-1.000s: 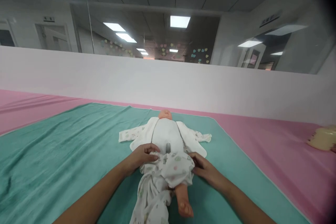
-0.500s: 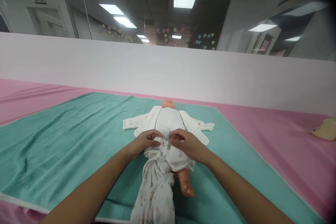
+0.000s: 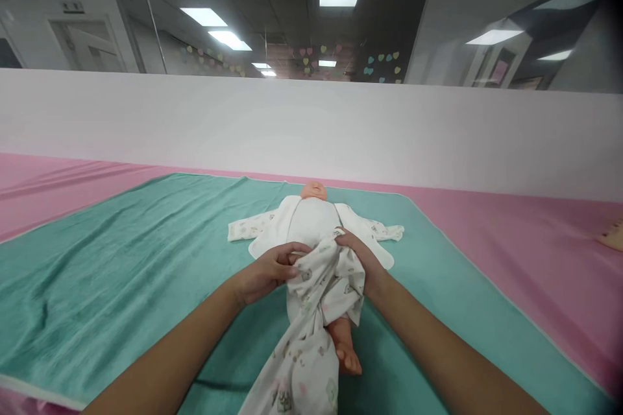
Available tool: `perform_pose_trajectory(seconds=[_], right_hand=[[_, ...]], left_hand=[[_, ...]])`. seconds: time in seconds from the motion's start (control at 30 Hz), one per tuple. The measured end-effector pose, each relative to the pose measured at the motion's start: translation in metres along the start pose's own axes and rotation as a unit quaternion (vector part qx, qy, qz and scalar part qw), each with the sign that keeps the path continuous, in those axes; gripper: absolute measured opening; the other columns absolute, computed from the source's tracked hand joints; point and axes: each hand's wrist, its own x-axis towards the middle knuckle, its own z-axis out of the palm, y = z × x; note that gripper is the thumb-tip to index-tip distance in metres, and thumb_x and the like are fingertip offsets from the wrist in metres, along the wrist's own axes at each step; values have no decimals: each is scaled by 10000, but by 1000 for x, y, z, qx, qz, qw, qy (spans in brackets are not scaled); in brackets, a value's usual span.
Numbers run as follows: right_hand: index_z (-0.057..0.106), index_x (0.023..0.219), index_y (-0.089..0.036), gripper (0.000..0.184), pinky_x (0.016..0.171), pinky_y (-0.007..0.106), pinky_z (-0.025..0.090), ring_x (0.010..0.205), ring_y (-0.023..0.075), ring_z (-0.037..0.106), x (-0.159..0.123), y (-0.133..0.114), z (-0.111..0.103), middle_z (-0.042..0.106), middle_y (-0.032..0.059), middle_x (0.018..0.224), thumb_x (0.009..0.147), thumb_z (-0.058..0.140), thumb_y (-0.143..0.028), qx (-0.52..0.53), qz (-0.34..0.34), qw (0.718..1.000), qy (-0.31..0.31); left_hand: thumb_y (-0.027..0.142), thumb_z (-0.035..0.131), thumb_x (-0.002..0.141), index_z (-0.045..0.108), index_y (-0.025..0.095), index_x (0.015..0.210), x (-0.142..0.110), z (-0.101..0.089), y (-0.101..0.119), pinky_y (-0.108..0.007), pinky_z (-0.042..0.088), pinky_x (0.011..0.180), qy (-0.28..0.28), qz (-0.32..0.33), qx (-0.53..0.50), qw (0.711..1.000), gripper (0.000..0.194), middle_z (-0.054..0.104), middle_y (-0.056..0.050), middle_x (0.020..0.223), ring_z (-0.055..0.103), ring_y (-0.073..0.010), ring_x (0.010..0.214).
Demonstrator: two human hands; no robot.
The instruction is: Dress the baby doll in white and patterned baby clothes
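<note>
A baby doll [image 3: 314, 191] lies on its back, head away from me, in an open white top [image 3: 270, 233] with printed sleeves spread out. White printed baby trousers [image 3: 311, 331] cover its hips, bunched and lifted at the waist. My left hand [image 3: 270, 269] pinches the waist edge on the left between thumb and fingers. Higher up on the right, my right hand [image 3: 363, 259] grips a gathered fold of the same cloth; its fingertips are partly hidden. One bare foot [image 3: 348, 356] shows below the right trouser leg, while the long left leg of cloth trails toward me.
Under the doll lies a green towel [image 3: 121, 272] with wrinkles on its left side, spread over a pink cloth [image 3: 511, 240]. A white wall [image 3: 311, 126] rises behind, with a window [image 3: 292, 19] above it. A pale object [image 3: 614, 235] sits at the far right edge.
My right hand has moved up and slightly right, pulling the trouser waist up over the doll's belly. The left hand stays near the waist edge, and the cloth is more bunched.
</note>
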Motion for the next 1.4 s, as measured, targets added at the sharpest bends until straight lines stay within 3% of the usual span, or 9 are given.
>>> perform_pose_trajectory(seconds=[0.17, 0.4, 0.57, 0.7, 0.8, 0.97, 1.07, 1.27, 1.4], right_hand=[[500, 754, -195, 262, 552, 232, 375, 539, 92, 435, -2, -6, 3, 471, -40, 627, 670, 660, -385, -1, -13, 999, -42], [552, 849, -180, 342, 568, 200, 367, 672, 99, 482, -13, -13, 19, 544, -21, 784, 656, 710, -414, -255, 12, 955, -151], [611, 978, -194, 376, 728, 262, 423, 876, 168, 548, -17, -19, 27, 601, 12, 965, 670, 700, -391, -317, 17, 919, -234], [662, 897, -165, 372, 713, 287, 431, 837, 207, 567, -22, -20, 26, 639, 24, 860, 596, 748, -368, -385, 64, 872, -296], [653, 844, -156, 303, 678, 281, 428, 767, 184, 563, -23, -12, 24, 631, 22, 804, 608, 736, -327, -339, 71, 897, -275], [505, 699, -172, 153, 516, 218, 350, 535, 83, 434, -13, 3, 19, 488, -55, 602, 648, 648, -198, -41, -9, 989, -140], [421, 650, -183, 216, 476, 202, 300, 498, 67, 374, -8, 4, 18, 414, -68, 561, 681, 631, -220, 22, -21, 994, -108], [554, 877, -186, 318, 618, 244, 411, 670, 121, 537, -15, -7, 27, 581, -10, 769, 653, 726, -330, -64, 37, 984, -163], [615, 970, -177, 411, 741, 318, 446, 823, 188, 577, -21, -12, 30, 632, 27, 864, 602, 760, -291, -224, 62, 943, -239]], left_hand=[[200, 700, 702, 589, 113, 893, -6, 5, 7, -204, 390, 630, -1, 15, 42, 999, 237, 606, -52, 820, 551, -123, 723], [286, 698, 708, 559, 162, 819, -9, 3, 15, -190, 402, 490, 159, 141, -86, 973, 217, 577, 15, 637, 523, -92, 529], [289, 742, 655, 562, 157, 770, -11, 5, 16, -190, 410, 466, 146, 143, -111, 972, 251, 576, 17, 629, 527, -95, 511], [298, 700, 705, 556, 161, 819, -7, 6, 7, -213, 422, 530, 126, 102, -90, 983, 229, 575, 1, 659, 545, -114, 569], [317, 640, 763, 548, 169, 837, -4, 6, 2, -190, 366, 511, 125, 80, -65, 987, 189, 536, 16, 661, 488, -86, 551], [338, 665, 732, 573, 140, 752, -4, 12, 9, -175, 310, 517, 90, 37, 125, 987, 219, 517, 22, 661, 441, -74, 576], [306, 738, 647, 623, 143, 828, -5, 22, 14, -205, 371, 601, 43, 4, 216, 975, 269, 598, -11, 782, 523, -138, 716], [379, 598, 785, 627, 136, 941, -3, 36, 6, -257, 437, 671, 88, 69, -44, 993, 290, 634, -71, 828, 562, -158, 722], [386, 567, 810, 618, 127, 917, 1, 37, 2, -255, 448, 606, 111, 76, -78, 988, 285, 634, -84, 814, 558, -142, 637]])
